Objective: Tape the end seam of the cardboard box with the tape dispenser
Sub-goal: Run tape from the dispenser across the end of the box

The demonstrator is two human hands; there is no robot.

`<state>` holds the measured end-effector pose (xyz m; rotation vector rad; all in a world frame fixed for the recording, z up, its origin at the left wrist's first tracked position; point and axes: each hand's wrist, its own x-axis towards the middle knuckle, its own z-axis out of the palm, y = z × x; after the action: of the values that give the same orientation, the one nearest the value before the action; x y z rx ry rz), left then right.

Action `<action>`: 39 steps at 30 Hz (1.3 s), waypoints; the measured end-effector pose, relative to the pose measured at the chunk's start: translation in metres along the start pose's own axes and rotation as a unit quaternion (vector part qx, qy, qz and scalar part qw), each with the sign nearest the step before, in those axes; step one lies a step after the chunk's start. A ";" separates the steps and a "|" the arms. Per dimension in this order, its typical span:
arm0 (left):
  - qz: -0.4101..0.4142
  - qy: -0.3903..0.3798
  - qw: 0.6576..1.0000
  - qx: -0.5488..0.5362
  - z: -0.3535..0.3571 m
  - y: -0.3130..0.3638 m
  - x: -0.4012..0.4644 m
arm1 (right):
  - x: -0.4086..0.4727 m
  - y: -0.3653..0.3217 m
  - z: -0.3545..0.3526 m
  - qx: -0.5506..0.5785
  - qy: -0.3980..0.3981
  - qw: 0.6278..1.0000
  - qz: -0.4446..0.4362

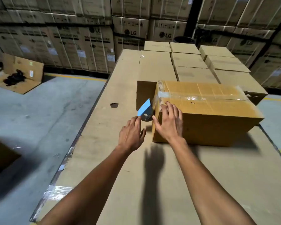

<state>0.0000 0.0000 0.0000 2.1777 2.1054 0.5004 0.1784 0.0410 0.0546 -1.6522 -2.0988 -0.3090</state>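
Head view: cardboard box [206,117] on the cardboard-covered table [120,176], clear tape [185,96] already running along its top seam and over the left edge. Blue tape dispenser [145,111] sits against the left end face, which is turned away, so any tape there is hidden. Left hand [131,135] fingertips touch the dispenser, fingers spread; right hand [169,122] lies spread, pressing the box corner.

Yellow-brown cardboard box [206,109] with shiny clear tape strip [185,96] on top; light blue tape dispenser [145,109] with grey roll just left of box; tan counter [136,184]; grey floor [31,119] with yellow line.
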 end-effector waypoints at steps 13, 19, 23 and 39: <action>0.079 -0.040 0.996 -0.014 0.001 -0.026 0.068 | 0.029 -0.016 0.009 -0.071 -0.052 0.993 0.075; 0.134 -0.029 0.990 -0.047 0.014 -0.025 0.087 | 0.025 -0.009 0.000 -0.099 -0.045 0.989 0.099; 0.171 -0.023 0.981 -0.082 0.024 -0.024 0.099 | 0.040 -0.007 -0.005 -0.102 -0.019 0.988 0.114; 0.191 -0.051 0.962 -0.188 0.043 -0.034 0.125 | 0.071 0.004 -0.001 -0.030 -0.151 0.975 0.161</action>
<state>-0.0200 0.1322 -0.0271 2.3109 1.3954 0.7272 0.1694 0.1025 0.0890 -2.1519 -1.9924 -0.0171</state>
